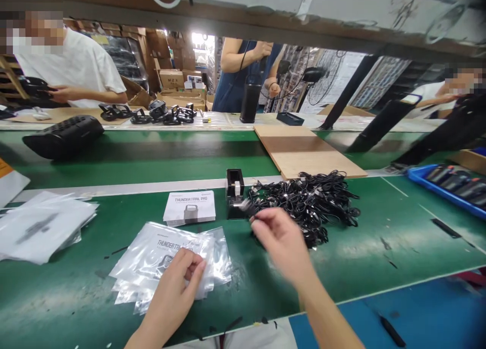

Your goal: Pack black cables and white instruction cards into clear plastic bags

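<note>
My left hand (175, 283) is closed over a stack of clear plastic bags (132, 255), thumb and fingers pinching at the top bag's right edge. Through that bag shows a printed "THUNDER TRAIL PRO" sheet. My right hand (283, 243) is closed on a small black cable (248, 207), whose light-coloured end is blurred. It is held just in front of a black tape dispenser (229, 189). Beside and behind this hand lies a heap of bundled black cables (322, 200). A stack of printed manuals (190, 206) sits left of the dispenser.
More bagged sheets (41, 227) lie at the left. Farther back are a black speaker (64, 136) and a wooden board (304, 146). A blue tray (448, 194) stands at the right. Co-workers handle black items across the bench, and a shelf beam (235, 23) crosses overhead.
</note>
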`<state>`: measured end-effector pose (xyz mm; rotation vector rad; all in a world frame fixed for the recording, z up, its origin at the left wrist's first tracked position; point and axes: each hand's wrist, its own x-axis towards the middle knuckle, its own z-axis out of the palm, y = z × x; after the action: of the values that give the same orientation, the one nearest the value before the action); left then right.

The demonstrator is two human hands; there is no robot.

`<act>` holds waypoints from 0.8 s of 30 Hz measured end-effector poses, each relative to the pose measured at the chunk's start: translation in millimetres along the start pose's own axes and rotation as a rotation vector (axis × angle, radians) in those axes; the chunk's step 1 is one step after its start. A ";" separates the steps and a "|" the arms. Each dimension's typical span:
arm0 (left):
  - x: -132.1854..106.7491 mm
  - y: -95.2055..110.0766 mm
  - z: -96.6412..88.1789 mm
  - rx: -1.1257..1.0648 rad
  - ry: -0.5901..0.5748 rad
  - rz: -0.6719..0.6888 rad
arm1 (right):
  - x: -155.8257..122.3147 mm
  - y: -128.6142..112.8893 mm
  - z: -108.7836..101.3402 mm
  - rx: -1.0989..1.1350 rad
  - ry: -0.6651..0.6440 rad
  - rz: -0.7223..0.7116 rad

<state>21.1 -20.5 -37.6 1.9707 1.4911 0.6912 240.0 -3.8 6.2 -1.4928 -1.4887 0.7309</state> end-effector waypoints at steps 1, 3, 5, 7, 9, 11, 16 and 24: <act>0.0 -1.4 0.3 -0.016 0.007 0.001 | -13.9 -2.3 14.2 0.074 -0.159 0.051; -0.4 -5.8 1.0 -0.072 0.023 -0.002 | -33.4 -2.9 40.0 0.031 -0.330 0.095; -1.4 -10.2 1.2 -0.145 0.035 -0.032 | -41.1 -0.3 55.3 -0.127 -0.387 0.068; -2.6 -12.5 0.7 -0.196 0.042 -0.061 | -40.3 1.5 57.9 -0.302 -0.400 0.018; -4.0 -11.8 -0.1 -0.183 0.041 -0.060 | -36.3 -0.5 52.7 -0.439 -0.417 -0.017; -5.6 -8.6 -0.3 -0.126 0.023 -0.039 | -33.0 -5.4 46.5 -0.533 -0.442 -0.045; -9.7 -0.6 -1.2 -0.087 0.014 0.006 | -32.8 -14.6 49.0 -0.686 -0.517 -0.094; -8.1 -11.1 -5.1 -0.258 0.069 -0.057 | -36.1 -19.0 43.2 -0.649 -0.537 -0.039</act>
<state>8.1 -25.3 -42.4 1.7199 1.4134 0.8867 189.3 -33.6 -2.3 -1.8108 -2.3152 0.6893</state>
